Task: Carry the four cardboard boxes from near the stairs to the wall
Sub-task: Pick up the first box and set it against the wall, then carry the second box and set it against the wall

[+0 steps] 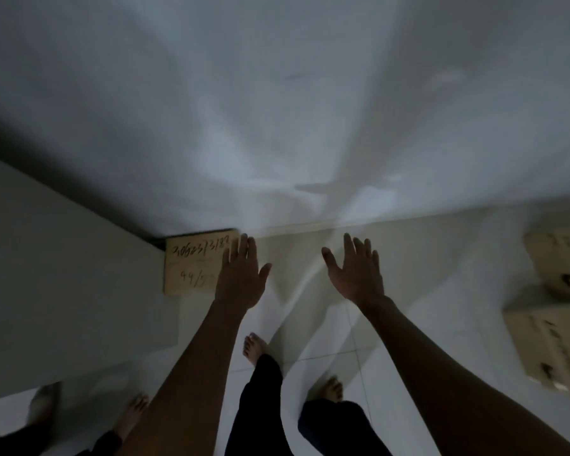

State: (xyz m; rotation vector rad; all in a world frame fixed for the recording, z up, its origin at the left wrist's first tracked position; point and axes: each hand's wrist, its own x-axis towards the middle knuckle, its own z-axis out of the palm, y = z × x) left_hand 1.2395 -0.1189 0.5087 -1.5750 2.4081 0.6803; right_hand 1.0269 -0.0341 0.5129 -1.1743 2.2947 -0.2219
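A cardboard box [193,261] with handwritten numbers on its top sits on the floor against the white wall [277,110], tucked beside a white block. My left hand [242,276] hovers over its right edge, fingers spread, holding nothing. My right hand [356,269] is held out over bare floor, fingers apart and empty. Two more cardboard boxes lie at the right edge, one farther [563,261] and one nearer [550,343], both blurred.
A white block or cabinet [63,274] fills the left side next to the box. The floor [425,258] is pale tile. My bare feet [254,345] stand below my hands. A mirror-like surface at the lower left shows other feet [132,413].
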